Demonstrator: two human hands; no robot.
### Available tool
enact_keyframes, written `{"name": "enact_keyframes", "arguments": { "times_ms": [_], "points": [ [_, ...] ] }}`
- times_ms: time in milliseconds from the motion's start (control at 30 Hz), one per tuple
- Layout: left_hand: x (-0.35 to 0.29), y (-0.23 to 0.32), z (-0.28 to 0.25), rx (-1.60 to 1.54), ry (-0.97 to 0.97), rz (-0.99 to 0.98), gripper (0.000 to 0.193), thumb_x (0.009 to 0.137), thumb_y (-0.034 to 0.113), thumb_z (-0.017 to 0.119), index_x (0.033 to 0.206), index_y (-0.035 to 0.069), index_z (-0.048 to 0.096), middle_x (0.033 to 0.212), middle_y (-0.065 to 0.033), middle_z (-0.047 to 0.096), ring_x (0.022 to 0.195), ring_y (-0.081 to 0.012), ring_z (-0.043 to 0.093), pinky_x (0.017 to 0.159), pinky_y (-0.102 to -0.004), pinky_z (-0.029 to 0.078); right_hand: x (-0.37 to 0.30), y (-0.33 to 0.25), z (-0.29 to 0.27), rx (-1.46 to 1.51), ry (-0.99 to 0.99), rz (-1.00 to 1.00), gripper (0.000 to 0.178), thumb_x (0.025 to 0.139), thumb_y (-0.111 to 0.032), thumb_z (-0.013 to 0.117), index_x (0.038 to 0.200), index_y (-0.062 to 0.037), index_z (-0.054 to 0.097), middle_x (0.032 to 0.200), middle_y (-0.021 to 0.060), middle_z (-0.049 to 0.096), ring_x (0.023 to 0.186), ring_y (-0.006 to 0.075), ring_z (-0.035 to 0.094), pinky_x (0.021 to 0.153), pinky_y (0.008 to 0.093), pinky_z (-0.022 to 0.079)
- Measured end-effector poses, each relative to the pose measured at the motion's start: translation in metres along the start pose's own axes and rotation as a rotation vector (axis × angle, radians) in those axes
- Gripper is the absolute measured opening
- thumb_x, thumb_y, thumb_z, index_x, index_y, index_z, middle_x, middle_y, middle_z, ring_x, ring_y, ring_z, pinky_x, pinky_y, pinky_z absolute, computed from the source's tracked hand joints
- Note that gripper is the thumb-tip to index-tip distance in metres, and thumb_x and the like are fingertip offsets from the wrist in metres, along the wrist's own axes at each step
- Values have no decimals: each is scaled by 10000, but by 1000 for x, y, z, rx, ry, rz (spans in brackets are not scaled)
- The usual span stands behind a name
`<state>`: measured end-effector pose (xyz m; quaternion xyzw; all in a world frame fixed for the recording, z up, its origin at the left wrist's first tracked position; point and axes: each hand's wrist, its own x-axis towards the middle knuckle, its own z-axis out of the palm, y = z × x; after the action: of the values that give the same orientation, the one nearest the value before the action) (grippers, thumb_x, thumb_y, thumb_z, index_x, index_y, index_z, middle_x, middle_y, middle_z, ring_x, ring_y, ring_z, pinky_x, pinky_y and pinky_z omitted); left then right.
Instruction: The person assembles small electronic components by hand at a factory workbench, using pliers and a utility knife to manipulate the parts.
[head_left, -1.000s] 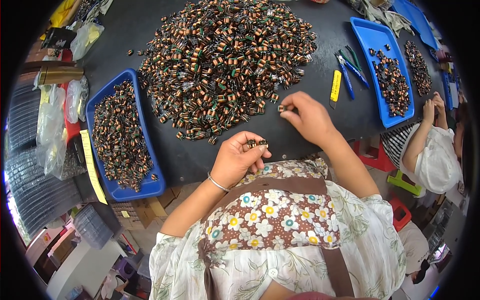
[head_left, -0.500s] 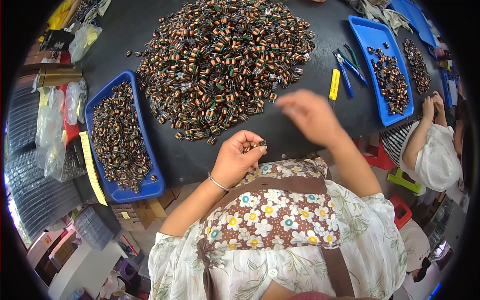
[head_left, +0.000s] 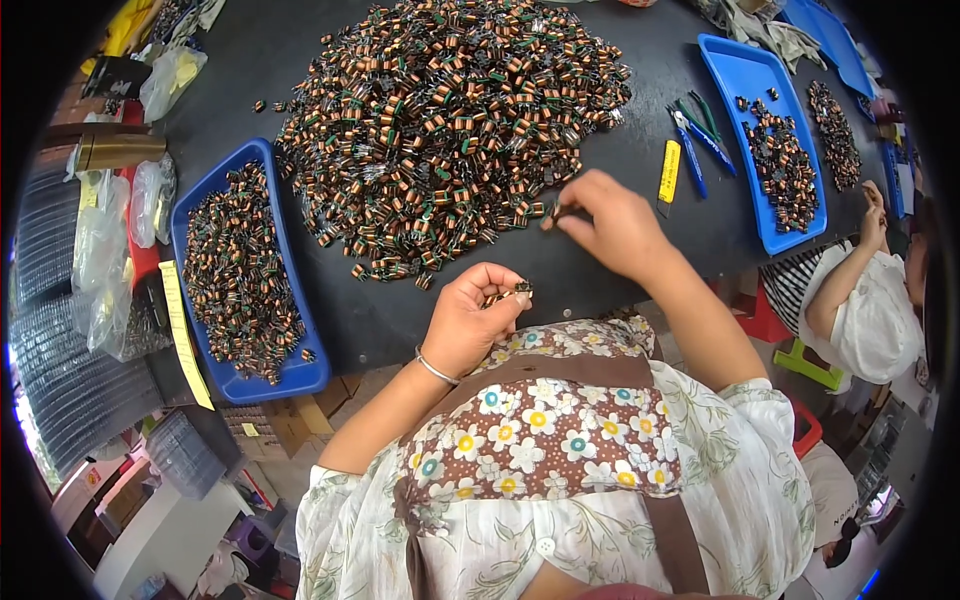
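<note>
A large heap of small copper-wound coils (head_left: 450,120) with black and green parts lies on the dark table. Just in front of it, my left hand (head_left: 468,318) is curled closed around a few of these coils (head_left: 523,287), one showing at the fingertips; the palm hides the others. My right hand (head_left: 620,232) is at the heap's near right edge, thumb and fingers pinching a single coil (head_left: 553,212). To the left, a blue tray (head_left: 312,378) holds many more coils.
A yellow utility knife (head_left: 669,172), blue-handled pliers (head_left: 690,150) and green-handled pliers (head_left: 703,115) lie right of the heap. Beyond them is a light-blue tray (head_left: 768,130) with coils. A co-worker's arm (head_left: 835,280) shows at far right. Plastic bags (head_left: 100,290) hang at left.
My right hand has swung a little left and downward from its blurred pose, and its fingers now pinch a coil by the heap. My left hand stays in place.
</note>
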<state>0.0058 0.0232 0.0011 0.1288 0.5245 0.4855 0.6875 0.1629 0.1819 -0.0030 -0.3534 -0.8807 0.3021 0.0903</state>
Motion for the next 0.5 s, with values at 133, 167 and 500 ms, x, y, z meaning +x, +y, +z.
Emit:
{"name": "enact_keyframes", "arguments": {
  "times_ms": [133,167,500],
  "points": [
    [0,1,1,-3,4,-2,112,825,44,603,908,26,531,752,-32,601,538,-30,495,451,-162,380,-19,-9,7,78,-14,-12,177,726,-67,655,886,-38,586,832,83,583,736,236,611,647,325,488],
    [0,0,0,-6,2,-7,123,827,46,599,921,31,521,768,-35,603,554,-32,500,462,-163,387,-22,-9,9,87,-16,32,180,731,-63,649,898,-35,587,833,89,592,719,229,609,641,318,485],
    [3,-1,6,-27,-51,-41,165,835,41,582,974,32,494,821,-59,595,590,-61,536,476,-174,421,-39,-42,4,669,-208,113,102,787,-37,629,874,8,602,808,17,603,635,12,487,547,181,389]
  ]
}}
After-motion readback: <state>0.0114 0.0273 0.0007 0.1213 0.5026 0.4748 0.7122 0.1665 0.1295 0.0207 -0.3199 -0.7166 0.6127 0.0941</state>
